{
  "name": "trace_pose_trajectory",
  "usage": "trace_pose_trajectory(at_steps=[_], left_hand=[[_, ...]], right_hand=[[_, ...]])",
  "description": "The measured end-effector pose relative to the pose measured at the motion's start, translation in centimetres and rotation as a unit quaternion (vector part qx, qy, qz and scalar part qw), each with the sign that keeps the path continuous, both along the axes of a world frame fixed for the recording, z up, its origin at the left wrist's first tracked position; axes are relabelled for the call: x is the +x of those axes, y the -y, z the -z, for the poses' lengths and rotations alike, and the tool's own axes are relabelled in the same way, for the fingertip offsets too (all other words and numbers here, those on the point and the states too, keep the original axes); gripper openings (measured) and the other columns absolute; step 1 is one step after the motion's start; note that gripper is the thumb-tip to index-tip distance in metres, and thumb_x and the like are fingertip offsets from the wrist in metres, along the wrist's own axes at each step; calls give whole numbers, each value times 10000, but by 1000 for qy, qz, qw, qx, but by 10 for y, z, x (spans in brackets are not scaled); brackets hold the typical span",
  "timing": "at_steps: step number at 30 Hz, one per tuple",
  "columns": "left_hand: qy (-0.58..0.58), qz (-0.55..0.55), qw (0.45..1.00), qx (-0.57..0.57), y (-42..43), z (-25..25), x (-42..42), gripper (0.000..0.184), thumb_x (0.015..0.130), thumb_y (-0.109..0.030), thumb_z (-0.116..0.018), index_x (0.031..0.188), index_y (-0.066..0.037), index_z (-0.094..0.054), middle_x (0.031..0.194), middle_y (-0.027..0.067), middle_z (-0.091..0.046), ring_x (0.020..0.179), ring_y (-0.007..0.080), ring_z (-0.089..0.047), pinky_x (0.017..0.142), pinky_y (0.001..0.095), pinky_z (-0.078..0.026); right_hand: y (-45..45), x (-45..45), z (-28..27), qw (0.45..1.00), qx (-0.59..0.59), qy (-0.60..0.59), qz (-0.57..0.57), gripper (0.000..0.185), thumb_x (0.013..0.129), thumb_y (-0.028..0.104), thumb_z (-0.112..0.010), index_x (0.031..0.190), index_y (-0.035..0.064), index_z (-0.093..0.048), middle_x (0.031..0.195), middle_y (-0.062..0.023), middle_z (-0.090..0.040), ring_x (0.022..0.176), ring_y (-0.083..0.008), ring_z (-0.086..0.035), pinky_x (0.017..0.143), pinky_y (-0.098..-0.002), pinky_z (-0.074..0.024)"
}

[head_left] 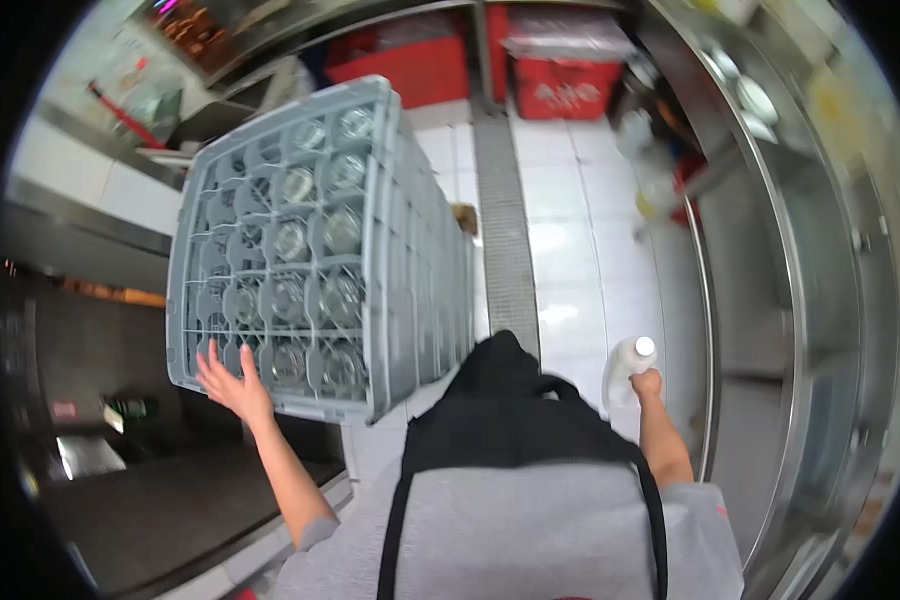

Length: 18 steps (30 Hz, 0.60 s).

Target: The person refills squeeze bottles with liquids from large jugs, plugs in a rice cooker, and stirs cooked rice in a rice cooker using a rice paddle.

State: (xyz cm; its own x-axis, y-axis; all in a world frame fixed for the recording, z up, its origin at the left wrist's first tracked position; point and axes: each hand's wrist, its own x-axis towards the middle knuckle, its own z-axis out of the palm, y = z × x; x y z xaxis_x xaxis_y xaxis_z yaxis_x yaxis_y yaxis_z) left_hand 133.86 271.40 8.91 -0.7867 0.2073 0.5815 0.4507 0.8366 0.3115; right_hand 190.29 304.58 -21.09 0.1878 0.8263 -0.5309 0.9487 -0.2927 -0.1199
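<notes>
Bottle and crate

Our right grip holds the bottle over the floor. Our left grip spreads wide at the crate's near corner; we cannot tell if they touch. Glasses sit inside. Beyond stand red bins.

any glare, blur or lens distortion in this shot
Head view: glare whitens the floor tiles; head view: wide-angle distortion bows the steel counter, corners go black; head view: the grey crates look sharper than the smeared upper right.

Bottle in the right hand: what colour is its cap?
White; the cap on the bottle shows in the head view.
</notes>
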Motion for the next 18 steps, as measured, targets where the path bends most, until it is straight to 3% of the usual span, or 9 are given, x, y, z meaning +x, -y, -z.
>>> trace_pose_trajectory(at_steps=[3,7,8,9,11,14,15,17,18], left_hand=[[38,-118,992,0,5,5,-5,558,822,-424,-550,1304,-200,-380,1415,157,-214,1297,404,-150,1019,549,-107],[50,-215,975,7,24,13,-12,593,845,-386,-537,1319,-88,-340,1386,200,-249,1294,350,-204,1040,438,-177],[78,-256,963,18,33,21,-11,609,860,-366,-525,1316,-20,-316,1368,206,-276,1289,304,-234,1037,378,-207],[136,-264,943,154,34,22,-9,620,865,-369,-518,1314,3,-308,1366,193,-289,1274,296,-263,1036,367,-211],[144,-250,918,274,48,36,-7,622,873,-369,-504,1311,23,-302,1365,188,-298,1251,296,-300,1032,349,-221],[198,-350,860,314,39,27,2,589,884,-327,-484,1312,30,-294,1366,198,-298,1242,314,-318,1029,347,-227],[183,-363,856,318,46,25,4,589,884,-327,-484,1312,30,-294,1366,198,-298,1242,314,-318,1029,347,-227],[278,-403,863,123,62,34,6,575,892,-292,-459,1321,38,-264,1366,211,-290,1240,346,-310,1024,349,-238],[265,-413,861,133,67,34,6,575,892,-292,-459,1321,38,-264,1366,211,-290,1240,346,-310,1024,349,-238]], right_hand=[[-151,-122,-5,988,79,-97,-90,359,614,205,-683,885,-23,-624,891,-201,-630,869,-330,-607,788,-375,-474],[-288,-310,-78,932,145,-250,-221,349,629,201,-681,886,-22,-609,856,-208,-630,829,-338,-611,756,-378,-471],[-315,-352,-87,912,152,-288,-249,346,633,200,-683,888,-21,-605,846,-206,-631,818,-332,-613,746,-375,-472],[-339,-394,-95,888,154,-330,-279,344,637,200,-685,889,-19,-601,836,-205,-632,807,-327,-615,735,-371,-472],[-379,-473,-116,852,141,-392,-319,325,657,176,-673,905,-21,-597,826,-196,-636,789,-302,-622,728,-358,-473],[-407,-565,-153,808,114,-450,-363,296,677,120,-662,927,-21,-590,831,-167,-642,774,-252,-626,720,-336,-468],[-409,-591,-160,797,106,-461,-375,296,677,120,-662,927,-21,-590,831,-167,-642,774,-252,-626,720,-336,-468],[-413,-637,-174,791,85,-471,-381,285,682,111,-660,926,-19,-590,833,-156,-646,774,-237,-625,724,-333,-467],[-416,-662,-179,785,90,-473,-390,273,687,108,-659,920,-18,-593,840,-149,-649,775,-225,-623,725,-327,-465]])
